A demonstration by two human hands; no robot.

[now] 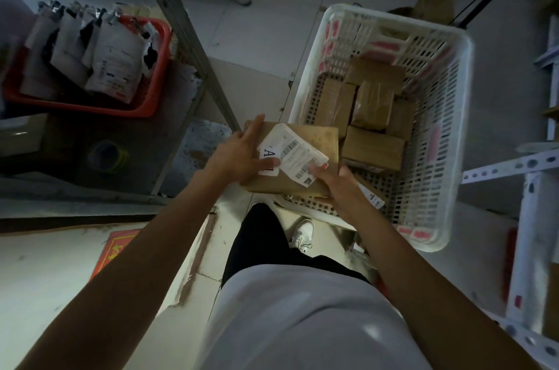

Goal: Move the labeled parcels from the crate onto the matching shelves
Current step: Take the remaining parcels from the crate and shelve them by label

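A flat brown cardboard parcel (314,142) carries a white barcoded shipping label (298,153) and a smaller white tag printed with a large "A" (267,159). It is held over the near left corner of the white crate (453,115). The left hand (242,153) grips its left edge, fingers spread, thumb pressing the tag. The right hand (340,182) holds its near right corner, fingers reaching onto the label. Inside the crate lie several brown parcels (373,103). Farther left, a red basket (151,91) on the shelf holds clipped white bags (115,64).
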